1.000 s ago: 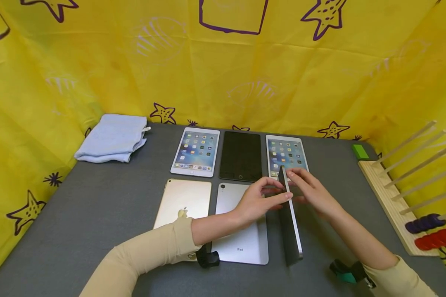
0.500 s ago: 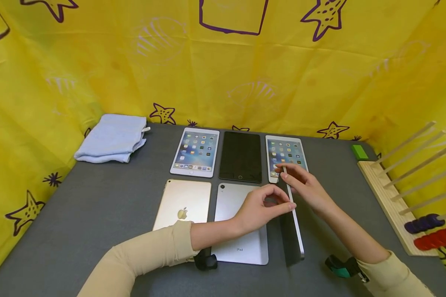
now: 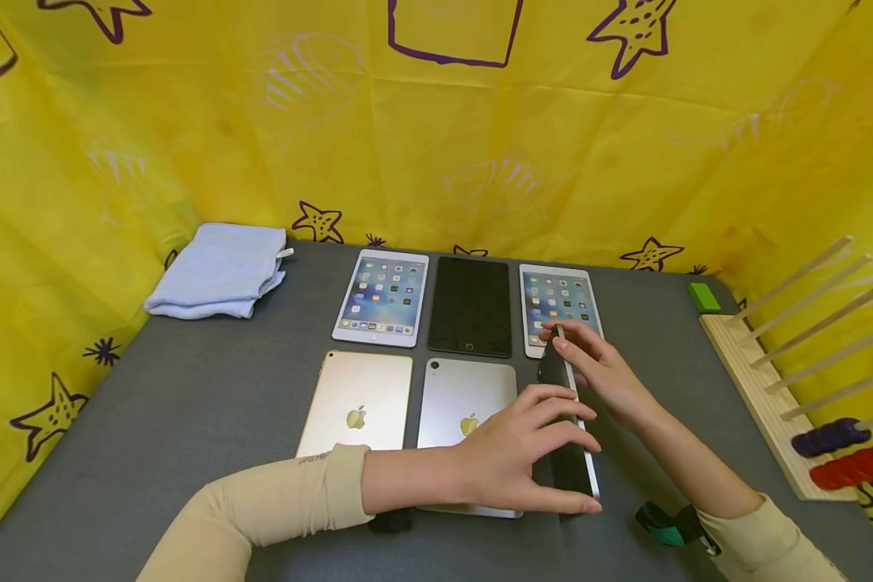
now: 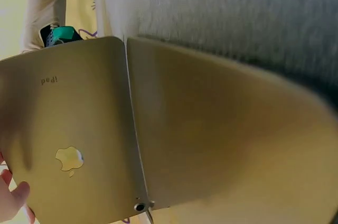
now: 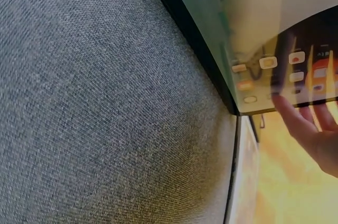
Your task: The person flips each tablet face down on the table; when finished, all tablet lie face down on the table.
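One tablet point(image 4: 103, 118) (Apple logo point(image 4: 69, 159), "iPad" lettering point(image 4: 49, 81)) is in the right hand point(image 3: 605, 370).

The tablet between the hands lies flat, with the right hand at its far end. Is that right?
Not flat: the head view shows the tablet held nearly upright. The right hand is indeed at its far end.

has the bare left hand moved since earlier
Yes: the left hand moved down the head view, relative to the flat-lying silver rectangular tablet, whose logo now shows.
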Demonstrator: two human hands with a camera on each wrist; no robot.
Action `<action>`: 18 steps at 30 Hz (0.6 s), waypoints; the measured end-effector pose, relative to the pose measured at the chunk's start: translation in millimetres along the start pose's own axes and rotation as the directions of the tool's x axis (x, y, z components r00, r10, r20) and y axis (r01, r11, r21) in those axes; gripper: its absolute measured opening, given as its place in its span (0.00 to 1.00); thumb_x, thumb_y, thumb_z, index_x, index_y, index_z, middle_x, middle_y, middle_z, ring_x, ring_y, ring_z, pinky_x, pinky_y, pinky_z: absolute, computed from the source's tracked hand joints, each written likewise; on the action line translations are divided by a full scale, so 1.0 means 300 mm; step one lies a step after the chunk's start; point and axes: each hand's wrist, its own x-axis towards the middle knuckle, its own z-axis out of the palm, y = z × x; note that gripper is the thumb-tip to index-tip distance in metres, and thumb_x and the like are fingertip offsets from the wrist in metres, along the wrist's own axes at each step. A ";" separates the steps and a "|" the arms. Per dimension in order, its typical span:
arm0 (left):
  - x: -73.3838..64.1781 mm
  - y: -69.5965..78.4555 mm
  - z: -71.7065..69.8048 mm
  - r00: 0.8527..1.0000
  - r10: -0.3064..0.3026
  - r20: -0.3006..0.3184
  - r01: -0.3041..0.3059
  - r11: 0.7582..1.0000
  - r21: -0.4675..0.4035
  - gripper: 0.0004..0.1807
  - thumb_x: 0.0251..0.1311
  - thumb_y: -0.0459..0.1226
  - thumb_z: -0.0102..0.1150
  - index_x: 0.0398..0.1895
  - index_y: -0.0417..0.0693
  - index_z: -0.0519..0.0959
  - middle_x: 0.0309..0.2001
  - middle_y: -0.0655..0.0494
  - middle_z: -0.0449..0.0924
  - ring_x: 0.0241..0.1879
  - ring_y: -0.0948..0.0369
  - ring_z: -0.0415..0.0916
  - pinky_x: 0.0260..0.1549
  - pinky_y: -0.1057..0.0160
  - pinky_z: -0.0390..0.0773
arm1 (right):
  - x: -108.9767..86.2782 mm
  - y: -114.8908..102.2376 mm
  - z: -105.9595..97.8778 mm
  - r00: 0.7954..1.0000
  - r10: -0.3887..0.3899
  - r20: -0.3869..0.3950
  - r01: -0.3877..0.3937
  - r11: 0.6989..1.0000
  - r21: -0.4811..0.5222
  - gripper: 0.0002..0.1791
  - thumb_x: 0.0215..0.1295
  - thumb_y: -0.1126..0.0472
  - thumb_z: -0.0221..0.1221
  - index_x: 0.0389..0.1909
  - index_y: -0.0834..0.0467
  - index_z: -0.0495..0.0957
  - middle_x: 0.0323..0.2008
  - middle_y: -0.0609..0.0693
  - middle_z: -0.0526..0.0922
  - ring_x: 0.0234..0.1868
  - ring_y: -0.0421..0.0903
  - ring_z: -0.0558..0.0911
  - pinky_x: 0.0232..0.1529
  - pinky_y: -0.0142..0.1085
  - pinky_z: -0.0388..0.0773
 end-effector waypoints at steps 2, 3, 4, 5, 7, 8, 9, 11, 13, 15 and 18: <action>0.003 -0.001 0.004 1.000 0.027 -0.007 -0.026 0.997 0.067 0.29 0.46 0.58 0.72 0.47 0.54 0.78 0.59 0.58 0.70 0.66 0.60 0.57 0.65 0.69 0.57 | 0.000 0.001 -0.002 1.000 -0.004 0.018 0.004 1.000 0.004 0.25 0.77 0.50 0.45 0.68 0.59 0.63 0.66 0.57 0.66 0.68 0.60 0.60 0.49 0.60 0.69; 0.006 -0.002 0.007 0.999 0.036 -0.011 -0.035 0.995 0.095 0.30 0.45 0.60 0.71 0.46 0.54 0.78 0.59 0.58 0.70 0.65 0.60 0.57 0.65 0.69 0.57 | -0.001 0.002 -0.004 1.000 -0.006 0.027 0.006 1.000 0.008 0.26 0.77 0.50 0.44 0.68 0.60 0.63 0.67 0.57 0.66 0.67 0.61 0.61 0.48 0.57 0.70; 0.007 -0.001 0.010 0.999 0.042 -0.014 -0.040 0.993 0.114 0.30 0.45 0.61 0.71 0.46 0.54 0.78 0.58 0.57 0.70 0.65 0.60 0.57 0.65 0.69 0.57 | -0.001 0.002 -0.004 0.999 -0.009 0.036 0.008 1.000 0.016 0.26 0.78 0.50 0.44 0.68 0.60 0.62 0.66 0.58 0.65 0.65 0.61 0.61 0.46 0.54 0.71; 0.009 -0.001 0.013 0.999 0.048 -0.015 -0.046 0.989 0.137 0.31 0.45 0.62 0.70 0.46 0.55 0.78 0.58 0.57 0.71 0.65 0.59 0.58 0.65 0.69 0.57 | -0.002 0.003 -0.006 0.999 -0.012 0.040 0.011 1.000 0.025 0.26 0.78 0.50 0.43 0.68 0.61 0.62 0.66 0.59 0.65 0.64 0.61 0.62 0.45 0.52 0.71; 0.012 0.001 0.018 0.998 0.058 -0.010 -0.055 0.982 0.182 0.32 0.45 0.64 0.68 0.46 0.55 0.78 0.58 0.57 0.70 0.65 0.59 0.58 0.66 0.69 0.56 | -0.004 0.003 -0.009 0.999 -0.011 0.046 0.009 0.998 0.062 0.27 0.78 0.50 0.43 0.68 0.62 0.61 0.66 0.61 0.65 0.61 0.63 0.65 0.43 0.49 0.75; 0.013 0.002 0.021 0.998 0.061 -0.004 -0.059 0.978 0.200 0.33 0.45 0.65 0.67 0.47 0.55 0.78 0.58 0.57 0.70 0.65 0.58 0.58 0.66 0.69 0.55 | -0.005 0.003 -0.011 0.999 -0.008 0.047 0.004 0.997 0.081 0.27 0.78 0.50 0.43 0.68 0.62 0.61 0.65 0.62 0.66 0.58 0.63 0.68 0.42 0.48 0.77; 0.014 0.003 0.024 0.998 0.063 0.005 -0.063 0.975 0.214 0.33 0.46 0.65 0.66 0.48 0.54 0.78 0.59 0.56 0.70 0.65 0.58 0.57 0.66 0.69 0.54 | -0.007 0.003 -0.012 0.999 -0.001 0.049 -0.004 0.995 0.100 0.27 0.78 0.49 0.43 0.68 0.62 0.61 0.64 0.62 0.66 0.55 0.63 0.71 0.40 0.46 0.78; 0.015 0.004 0.030 0.997 0.072 0.030 -0.077 0.966 0.245 0.34 0.48 0.66 0.64 0.51 0.54 0.78 0.60 0.55 0.69 0.67 0.57 0.56 0.68 0.68 0.52 | -0.011 0.003 -0.016 0.998 0.007 0.056 -0.014 0.991 0.130 0.28 0.79 0.48 0.42 0.68 0.63 0.60 0.63 0.63 0.66 0.51 0.60 0.75 0.39 0.43 0.80; 0.014 0.004 0.037 0.995 0.079 0.060 -0.092 0.961 0.261 0.35 0.50 0.65 0.63 0.54 0.53 0.77 0.63 0.54 0.68 0.68 0.56 0.55 0.69 0.67 0.50 | -0.016 0.002 -0.020 0.998 0.013 0.067 -0.023 0.988 0.155 0.29 0.79 0.48 0.41 0.69 0.64 0.59 0.63 0.65 0.65 0.49 0.57 0.77 0.39 0.40 0.81; 0.012 0.004 0.043 0.992 0.085 0.090 -0.106 0.959 0.261 0.36 0.53 0.64 0.63 0.57 0.51 0.75 0.66 0.51 0.65 0.70 0.55 0.53 0.69 0.66 0.48 | -0.021 0.002 -0.023 0.997 0.010 0.075 -0.021 0.988 0.150 0.29 0.79 0.48 0.39 0.69 0.65 0.58 0.63 0.65 0.64 0.50 0.54 0.77 0.42 0.38 0.80; 0.003 0.005 0.052 0.987 0.078 0.142 -0.107 0.972 0.211 0.40 0.55 0.60 0.64 0.65 0.48 0.69 0.72 0.46 0.55 0.74 0.54 0.46 0.70 0.66 0.47 | -0.026 0.001 -0.026 0.997 -0.004 0.075 -0.004 0.995 0.104 0.30 0.80 0.48 0.37 0.69 0.67 0.56 0.65 0.66 0.63 0.59 0.54 0.71 0.54 0.40 0.74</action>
